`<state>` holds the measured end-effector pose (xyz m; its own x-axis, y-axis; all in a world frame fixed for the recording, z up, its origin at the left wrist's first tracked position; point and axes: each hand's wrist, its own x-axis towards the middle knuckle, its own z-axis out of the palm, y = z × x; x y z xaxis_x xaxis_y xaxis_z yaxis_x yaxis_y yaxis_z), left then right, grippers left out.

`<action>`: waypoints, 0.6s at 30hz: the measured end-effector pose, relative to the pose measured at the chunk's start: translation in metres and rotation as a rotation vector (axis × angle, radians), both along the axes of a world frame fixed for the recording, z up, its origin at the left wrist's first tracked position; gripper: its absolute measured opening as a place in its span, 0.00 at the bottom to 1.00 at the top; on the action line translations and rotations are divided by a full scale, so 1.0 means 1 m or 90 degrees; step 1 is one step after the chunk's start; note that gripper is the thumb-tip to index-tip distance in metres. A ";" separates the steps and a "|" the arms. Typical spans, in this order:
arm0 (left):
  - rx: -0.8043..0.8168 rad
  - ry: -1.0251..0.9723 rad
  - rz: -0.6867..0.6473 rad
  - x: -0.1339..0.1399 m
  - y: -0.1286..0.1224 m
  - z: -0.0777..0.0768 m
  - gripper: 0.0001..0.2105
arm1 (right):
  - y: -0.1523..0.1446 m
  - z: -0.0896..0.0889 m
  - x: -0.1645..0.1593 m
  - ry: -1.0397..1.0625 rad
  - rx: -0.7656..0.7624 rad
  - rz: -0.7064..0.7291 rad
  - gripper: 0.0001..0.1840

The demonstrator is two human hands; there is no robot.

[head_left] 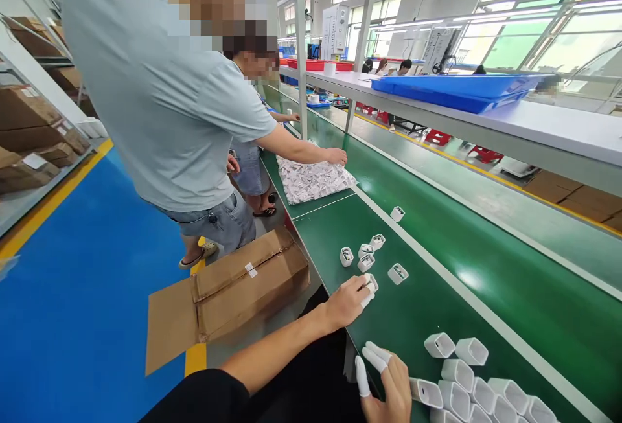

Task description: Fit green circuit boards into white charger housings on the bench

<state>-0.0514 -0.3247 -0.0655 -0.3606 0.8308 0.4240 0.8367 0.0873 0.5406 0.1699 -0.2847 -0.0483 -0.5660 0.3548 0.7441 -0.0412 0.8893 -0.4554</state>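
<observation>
Left hand (350,302), white covers on fingertips, pinched on a white case (373,283) at the near edge of the green desk (408,319). Right hand (386,381) apart from it, nearer the body, fingers spread with nothing between them, also in white covers; beside its outer edge is a pack of hollow white shells (457,397), contact can't be told. Just beyond the left hand: a loose group of white cases (366,262), open ends showing parts inside. Desk is smooth and glossy, white stripe (432,258) running lengthwise past both hands. Farther up, a heap of small white pieces (315,182), with a co-worker's hand (335,156) at its far side. Left of the left hand, below desk level: cardboard box (257,287), flap out, then blue floor (87,293) with yellow edging. Across from the hands, a raised white shelf (564,115) carries a blue tray (457,89); behind that, red stools (437,137), seated people, big windows (525,34).
</observation>
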 end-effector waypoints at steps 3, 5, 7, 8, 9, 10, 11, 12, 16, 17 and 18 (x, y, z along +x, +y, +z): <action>-0.008 0.015 0.004 0.000 -0.001 0.004 0.09 | -0.001 0.000 0.001 -0.008 -0.026 0.007 0.12; -0.017 0.023 0.012 -0.001 0.002 0.008 0.07 | -0.004 0.003 0.002 -0.016 -0.037 0.020 0.11; -0.028 0.033 0.025 -0.003 0.007 0.011 0.05 | -0.006 0.007 0.002 -0.017 -0.050 0.026 0.11; -0.032 0.038 0.033 -0.003 0.010 0.011 0.04 | -0.007 0.009 0.002 -0.016 -0.056 0.028 0.10; -0.035 0.044 0.039 -0.003 0.013 0.012 0.05 | -0.009 0.012 0.003 -0.014 -0.062 0.027 0.10; -0.036 0.050 0.044 -0.003 0.016 0.012 0.06 | -0.010 0.014 0.003 -0.012 -0.071 0.025 0.09; -0.035 0.056 0.048 -0.003 0.019 0.012 0.07 | -0.011 0.015 0.003 -0.012 -0.082 0.023 0.08; -0.032 0.062 0.051 -0.002 0.021 0.012 0.08 | -0.013 0.017 0.004 -0.011 -0.094 0.021 0.07; -0.001 0.075 0.055 0.001 0.025 0.013 0.05 | -0.017 0.019 0.005 -0.009 -0.139 0.018 0.04; 0.010 0.076 0.055 0.001 0.026 0.013 0.05 | -0.018 0.019 0.005 -0.008 -0.140 0.022 0.04; 0.021 0.076 0.054 0.001 0.027 0.014 0.06 | -0.018 0.020 0.005 -0.008 -0.140 0.026 0.04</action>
<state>-0.0501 -0.2976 -0.0515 -0.3740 0.7843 0.4949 0.8855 0.1435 0.4418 0.1751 -0.3025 -0.0288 -0.5917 0.4851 0.6439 -0.0677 0.7660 -0.6393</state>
